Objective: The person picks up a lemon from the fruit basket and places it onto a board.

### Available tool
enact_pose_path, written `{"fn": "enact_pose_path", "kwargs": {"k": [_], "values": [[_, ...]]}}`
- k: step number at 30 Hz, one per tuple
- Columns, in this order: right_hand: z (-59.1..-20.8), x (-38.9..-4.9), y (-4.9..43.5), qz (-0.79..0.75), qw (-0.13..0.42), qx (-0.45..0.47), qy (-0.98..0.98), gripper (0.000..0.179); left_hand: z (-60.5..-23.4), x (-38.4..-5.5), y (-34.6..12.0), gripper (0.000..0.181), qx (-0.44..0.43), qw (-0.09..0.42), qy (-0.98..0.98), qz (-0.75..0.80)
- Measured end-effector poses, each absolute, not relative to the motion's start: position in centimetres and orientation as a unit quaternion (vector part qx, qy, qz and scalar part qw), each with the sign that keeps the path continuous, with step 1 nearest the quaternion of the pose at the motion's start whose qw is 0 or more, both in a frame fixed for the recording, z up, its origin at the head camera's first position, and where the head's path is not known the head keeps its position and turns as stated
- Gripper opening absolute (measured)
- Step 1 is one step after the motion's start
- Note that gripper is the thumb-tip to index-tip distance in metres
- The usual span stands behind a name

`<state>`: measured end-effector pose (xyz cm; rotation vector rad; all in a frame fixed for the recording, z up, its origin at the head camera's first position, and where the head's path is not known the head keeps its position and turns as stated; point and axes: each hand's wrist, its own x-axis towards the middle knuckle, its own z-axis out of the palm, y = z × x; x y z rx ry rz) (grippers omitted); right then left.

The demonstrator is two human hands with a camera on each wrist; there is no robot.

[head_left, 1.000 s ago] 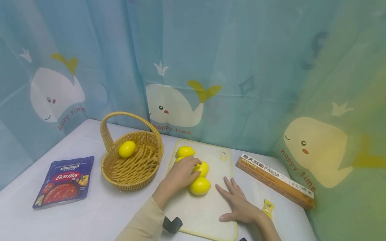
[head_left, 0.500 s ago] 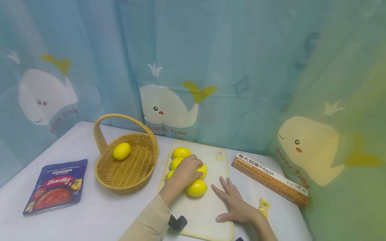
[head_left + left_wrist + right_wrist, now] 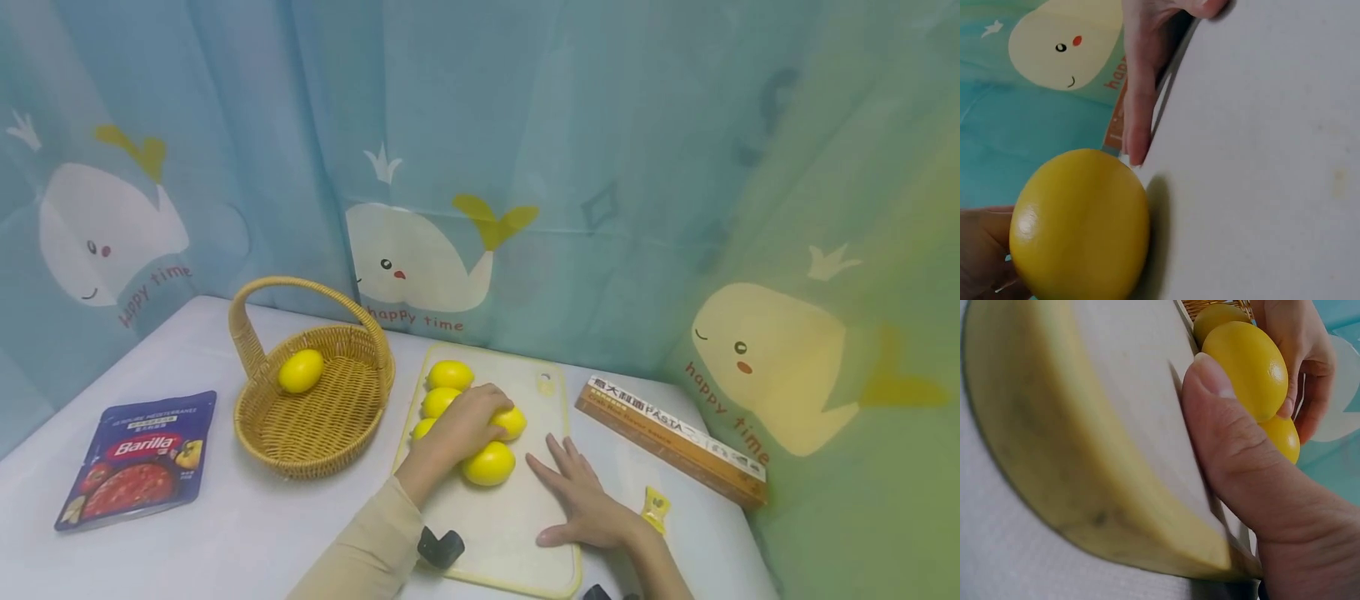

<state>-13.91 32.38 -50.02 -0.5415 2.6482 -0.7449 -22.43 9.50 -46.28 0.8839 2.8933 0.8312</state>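
Several yellow lemons lie on a cream cutting board (image 3: pixel 517 546) with a yellow rim. My left hand (image 3: pixel 461 425) reaches over them from the left, fingers and thumb round the lemon on the right (image 3: pixel 512 422). Just below that hand sits the nearest lemon (image 3: pixel 489 463), large in the left wrist view. Along the board's left side are the far lemon (image 3: pixel 450 375), a second lemon (image 3: pixel 441 402) and a partly covered third lemon (image 3: pixel 422 428). My right hand (image 3: pixel 588 504), fingers spread, rests at the board's right edge; its thumb (image 3: pixel 1235 437) lies over the board in the right wrist view.
A wicker basket (image 3: pixel 315 468) with a tall handle stands left of the board, one lemon (image 3: pixel 302 371) inside. Further left lies a blue Barilla sauce pouch (image 3: pixel 138 462). A pasta box (image 3: pixel 671 442) and a small yellow packet (image 3: pixel 655 508) are on the right. A curtain (image 3: pixel 637 167) hangs behind.
The left hand has moved slightly right over the board, uncovering lemons on the left; the gripped lemon has shifted a little rightward. The right hand stays at the edge. The head view has turned slightly.
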Motion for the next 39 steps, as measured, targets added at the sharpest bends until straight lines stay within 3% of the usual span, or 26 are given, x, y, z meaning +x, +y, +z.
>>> {"fn": "enact_pose_path", "kwargs": {"k": [39], "values": [[-49.88,-13.87,32.39,-0.272,0.169,-0.193,0.928,0.100,-46.05,-22.49,8.88,0.043,0.274,0.037,0.924,0.262]]}}
